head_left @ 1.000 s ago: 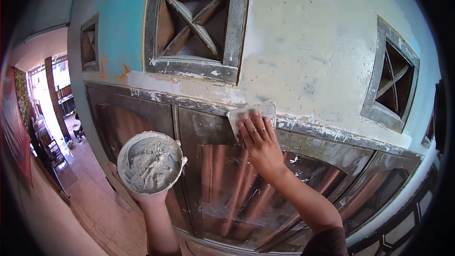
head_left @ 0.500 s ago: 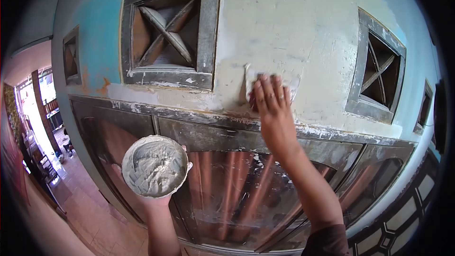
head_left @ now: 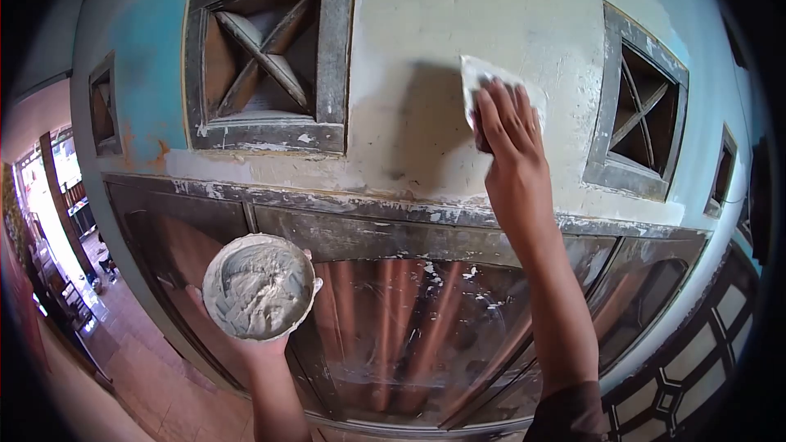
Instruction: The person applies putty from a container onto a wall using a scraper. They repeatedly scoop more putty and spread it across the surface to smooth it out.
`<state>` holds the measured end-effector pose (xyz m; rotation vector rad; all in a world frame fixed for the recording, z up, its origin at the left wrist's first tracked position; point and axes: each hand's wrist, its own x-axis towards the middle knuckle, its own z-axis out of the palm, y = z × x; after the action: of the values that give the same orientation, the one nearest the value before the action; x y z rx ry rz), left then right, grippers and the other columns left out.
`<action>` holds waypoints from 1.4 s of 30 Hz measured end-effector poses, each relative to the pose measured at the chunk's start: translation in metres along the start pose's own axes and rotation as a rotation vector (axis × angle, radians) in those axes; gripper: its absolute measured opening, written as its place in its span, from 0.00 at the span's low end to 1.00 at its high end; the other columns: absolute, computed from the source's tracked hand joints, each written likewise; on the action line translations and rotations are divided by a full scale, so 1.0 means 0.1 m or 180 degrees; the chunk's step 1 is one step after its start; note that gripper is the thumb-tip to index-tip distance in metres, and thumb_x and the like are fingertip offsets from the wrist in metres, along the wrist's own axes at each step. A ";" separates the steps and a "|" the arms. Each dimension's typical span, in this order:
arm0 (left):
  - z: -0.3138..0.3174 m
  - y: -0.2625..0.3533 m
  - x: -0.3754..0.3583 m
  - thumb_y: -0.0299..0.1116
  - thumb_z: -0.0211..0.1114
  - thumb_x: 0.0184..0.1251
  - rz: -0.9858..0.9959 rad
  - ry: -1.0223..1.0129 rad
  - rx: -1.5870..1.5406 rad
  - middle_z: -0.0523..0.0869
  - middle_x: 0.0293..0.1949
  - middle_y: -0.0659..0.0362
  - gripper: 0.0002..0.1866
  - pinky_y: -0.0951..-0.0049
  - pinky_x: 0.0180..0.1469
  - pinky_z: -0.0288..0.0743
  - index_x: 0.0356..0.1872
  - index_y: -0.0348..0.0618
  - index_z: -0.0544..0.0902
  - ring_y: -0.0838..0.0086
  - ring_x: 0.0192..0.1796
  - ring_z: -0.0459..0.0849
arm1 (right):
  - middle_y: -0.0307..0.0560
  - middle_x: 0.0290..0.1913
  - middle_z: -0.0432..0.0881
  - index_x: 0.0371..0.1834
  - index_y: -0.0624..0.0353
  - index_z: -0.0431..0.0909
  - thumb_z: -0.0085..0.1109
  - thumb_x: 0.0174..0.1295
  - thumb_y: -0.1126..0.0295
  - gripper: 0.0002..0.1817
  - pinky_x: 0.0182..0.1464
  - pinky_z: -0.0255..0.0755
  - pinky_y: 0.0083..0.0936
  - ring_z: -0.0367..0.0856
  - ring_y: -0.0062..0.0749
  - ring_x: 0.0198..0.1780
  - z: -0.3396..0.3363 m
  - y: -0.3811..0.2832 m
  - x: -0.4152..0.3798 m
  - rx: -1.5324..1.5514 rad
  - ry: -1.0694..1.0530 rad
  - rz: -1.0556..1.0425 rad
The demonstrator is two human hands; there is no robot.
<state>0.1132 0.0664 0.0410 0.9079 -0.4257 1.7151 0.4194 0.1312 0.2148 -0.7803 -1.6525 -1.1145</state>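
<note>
My left hand (head_left: pixel 264 347) holds up a round bowl (head_left: pixel 314 288) from underneath, its fingers showing at both sides of the rim. Thick whitish-grey putty (head_left: pixel 260 290) lies in the bowl, smeared up its inner walls. My right hand (head_left: pixel 514 127) grips a flat putty scraper (head_left: pixel 472 74) with a pale, putty-coated blade. The scraper is at the cream-coloured wall (head_left: pixel 426 24), between two vent frames, and a shadow falls on the wall to its left. My right fingers lie over the scraper and cover most of its grip.
A wooden vent frame with crossed bars (head_left: pixel 333 49) is at left, another vent frame (head_left: pixel 607 98) at right. Below runs a paint-flecked wooden ledge (head_left: pixel 368 205) above glazed panels (head_left: pixel 409 336) with brownish curtains behind. A tiled floor (head_left: pixel 155 368) leads to a bright doorway at far left.
My right hand and the scraper have moved up and to the right, away from the wall above the ledge. The bowl in my left hand has barely shifted in view.
</note>
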 end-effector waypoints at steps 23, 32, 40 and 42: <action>0.02 -0.13 0.00 0.79 0.46 0.67 -0.0097 0.0700 0.0181 0.72 0.71 0.37 0.51 0.19 0.62 0.68 0.73 0.41 0.72 0.26 0.69 0.70 | 0.55 0.79 0.67 0.77 0.61 0.67 0.45 0.58 0.92 0.39 0.79 0.51 0.62 0.56 0.62 0.82 0.03 0.35 -0.29 -0.0439 -0.0441 0.0177; 0.26 -0.31 0.00 0.74 0.48 0.71 -0.0271 0.0017 0.0157 0.74 0.71 0.41 0.49 0.36 0.73 0.65 0.71 0.34 0.72 0.40 0.69 0.74 | 0.57 0.82 0.59 0.80 0.61 0.61 0.49 0.64 0.87 0.37 0.82 0.46 0.59 0.51 0.55 0.84 -0.63 -0.07 -1.22 0.0606 -0.1619 0.0167; 0.23 -0.61 0.00 0.75 0.48 0.70 0.0047 0.0842 0.0132 0.72 0.72 0.41 0.50 0.33 0.72 0.66 0.72 0.36 0.71 0.36 0.71 0.72 | 0.57 0.78 0.68 0.77 0.63 0.66 0.46 0.57 0.92 0.39 0.81 0.52 0.54 0.60 0.57 0.81 -0.45 1.04 -0.27 -0.0473 -0.0588 -0.0085; 0.21 -0.68 -0.02 0.76 0.48 0.70 0.0125 0.1057 0.0289 0.71 0.73 0.41 0.50 0.33 0.71 0.66 0.73 0.37 0.71 0.36 0.71 0.71 | 0.59 0.82 0.60 0.79 0.65 0.61 0.43 0.60 0.90 0.38 0.82 0.49 0.56 0.51 0.58 0.84 -0.43 0.84 -0.69 -0.0492 -0.1051 -0.0061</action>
<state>0.1835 0.0739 0.0422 0.6639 -0.1466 1.8920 0.5311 0.1239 0.1814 -1.0973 -1.8627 -1.1847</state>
